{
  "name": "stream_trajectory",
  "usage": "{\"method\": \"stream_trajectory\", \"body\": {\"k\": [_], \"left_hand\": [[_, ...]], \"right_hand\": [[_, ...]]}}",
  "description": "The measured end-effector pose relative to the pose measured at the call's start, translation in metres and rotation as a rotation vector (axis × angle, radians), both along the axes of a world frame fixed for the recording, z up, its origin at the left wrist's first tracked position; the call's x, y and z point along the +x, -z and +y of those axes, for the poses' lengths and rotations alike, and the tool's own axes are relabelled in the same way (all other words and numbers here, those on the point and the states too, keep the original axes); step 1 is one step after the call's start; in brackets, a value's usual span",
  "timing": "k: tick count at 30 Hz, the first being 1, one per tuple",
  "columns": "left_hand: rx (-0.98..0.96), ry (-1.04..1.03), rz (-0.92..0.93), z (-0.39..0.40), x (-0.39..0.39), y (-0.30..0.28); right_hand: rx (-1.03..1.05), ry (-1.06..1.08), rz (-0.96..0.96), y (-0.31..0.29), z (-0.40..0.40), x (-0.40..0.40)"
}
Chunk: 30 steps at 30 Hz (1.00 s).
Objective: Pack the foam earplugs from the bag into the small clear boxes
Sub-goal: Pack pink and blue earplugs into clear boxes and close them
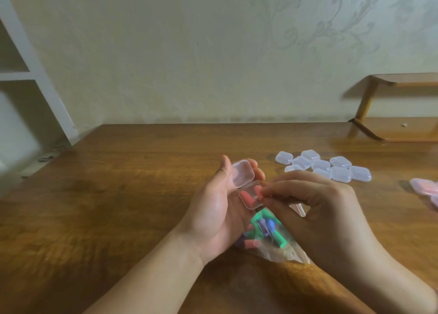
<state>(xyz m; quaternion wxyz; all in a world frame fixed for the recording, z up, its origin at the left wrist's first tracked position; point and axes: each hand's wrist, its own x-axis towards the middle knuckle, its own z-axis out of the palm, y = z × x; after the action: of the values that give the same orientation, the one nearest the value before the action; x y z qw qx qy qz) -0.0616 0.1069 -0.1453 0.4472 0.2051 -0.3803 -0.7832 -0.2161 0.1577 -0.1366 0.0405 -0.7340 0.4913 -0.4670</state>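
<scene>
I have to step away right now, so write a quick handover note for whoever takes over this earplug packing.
Left hand: holds the open clear box, lid up, one pink earplug already inside.
Right hand: pinches a second pink earplug at the box's rim, going in.
Bag of earplugs: on the table under the hands, mixed colours left.
Done: some filled boxes at the far right edge.
Left: seat this earplug, shut the lid, then fill the empty boxes grouped beyond the right hand.
</scene>
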Motion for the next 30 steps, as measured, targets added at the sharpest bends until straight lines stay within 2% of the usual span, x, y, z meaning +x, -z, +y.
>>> {"method": "stream_trajectory", "body": {"k": [7, 11, 15, 21, 26, 30], "left_hand": [[0.074, 0.016, -0.025, 0.001, 0.002, -0.003], [0.074, 0.018, -0.069, 0.001, 0.004, -0.003], [0.055, 0.010, -0.089, 0.001, 0.006, -0.005], [-0.062, 0.125, -0.157, 0.005, 0.007, -0.004], [-0.058, 0.159, -0.090, 0.003, 0.010, -0.003], [-0.132, 0.095, -0.195, 0.003, 0.012, -0.007]], "right_hand": [[-0.003, -0.026, 0.025, 0.003, -0.002, -0.002], [0.038, -0.031, 0.125, 0.000, 0.001, -0.003], [-0.026, 0.028, 0.214, -0.006, 0.003, -0.010], [-0.044, 0.050, 0.427, -0.002, -0.004, -0.011], [-0.185, 0.010, 0.351, 0.002, -0.008, -0.014], [-0.319, 0.042, 0.300, -0.003, -0.008, -0.021]]}}
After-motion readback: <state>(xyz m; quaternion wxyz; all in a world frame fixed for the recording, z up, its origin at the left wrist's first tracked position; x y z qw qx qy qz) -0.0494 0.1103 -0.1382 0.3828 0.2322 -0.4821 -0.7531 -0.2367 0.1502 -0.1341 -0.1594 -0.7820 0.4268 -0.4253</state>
